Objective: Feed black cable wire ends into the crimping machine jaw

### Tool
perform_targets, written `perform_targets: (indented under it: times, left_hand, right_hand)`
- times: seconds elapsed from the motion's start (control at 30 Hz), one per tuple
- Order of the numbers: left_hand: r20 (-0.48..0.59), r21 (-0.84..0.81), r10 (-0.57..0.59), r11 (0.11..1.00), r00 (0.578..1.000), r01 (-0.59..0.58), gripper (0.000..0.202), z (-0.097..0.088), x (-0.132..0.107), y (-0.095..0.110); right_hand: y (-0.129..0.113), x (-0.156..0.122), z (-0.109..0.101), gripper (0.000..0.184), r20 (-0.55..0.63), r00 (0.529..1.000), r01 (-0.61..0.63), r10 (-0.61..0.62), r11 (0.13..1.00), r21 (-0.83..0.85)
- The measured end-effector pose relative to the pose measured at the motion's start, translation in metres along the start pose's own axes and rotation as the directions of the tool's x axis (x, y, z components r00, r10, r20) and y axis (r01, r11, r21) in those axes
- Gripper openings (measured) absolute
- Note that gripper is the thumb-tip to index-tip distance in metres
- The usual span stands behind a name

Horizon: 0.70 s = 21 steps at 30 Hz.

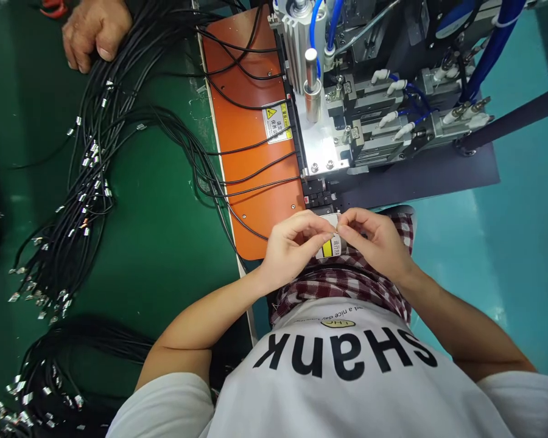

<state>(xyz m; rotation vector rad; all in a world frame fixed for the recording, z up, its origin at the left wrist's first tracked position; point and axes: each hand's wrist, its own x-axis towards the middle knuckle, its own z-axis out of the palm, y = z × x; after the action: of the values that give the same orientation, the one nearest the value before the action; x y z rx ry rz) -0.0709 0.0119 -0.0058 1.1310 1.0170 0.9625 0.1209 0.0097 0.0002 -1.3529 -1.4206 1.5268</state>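
Note:
My left hand [296, 243] and my right hand [375, 240] meet fingertip to fingertip just in front of the machine [342, 109], above my lap. Both are pinched shut around something small that I cannot make out. Right behind the fingertips sits a white and yellow labelled part [331, 244] at the machine's front edge. An orange plate [246, 134] lies left of the machine, with several black cables [251, 182] draped across it toward the machine.
A large bundle of black cables with metal terminals [80, 201] covers the green bench [155, 243] at left. More cables [41, 377] pile at the lower left. Another person's hand [95, 30] rests on cables at the top left. Teal floor [506, 243] is on the right.

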Motion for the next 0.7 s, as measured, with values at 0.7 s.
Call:
perform_targets:
  times: [0.7]
  left_hand:
    - [0.204,0.724,0.448,0.529,0.87,-0.442,0.023,-0.028,0.048,-0.034]
  right_hand:
    - [0.041,0.071,-0.017,0.015,-0.189,0.97,-0.131,0.151,0.985,0.111]
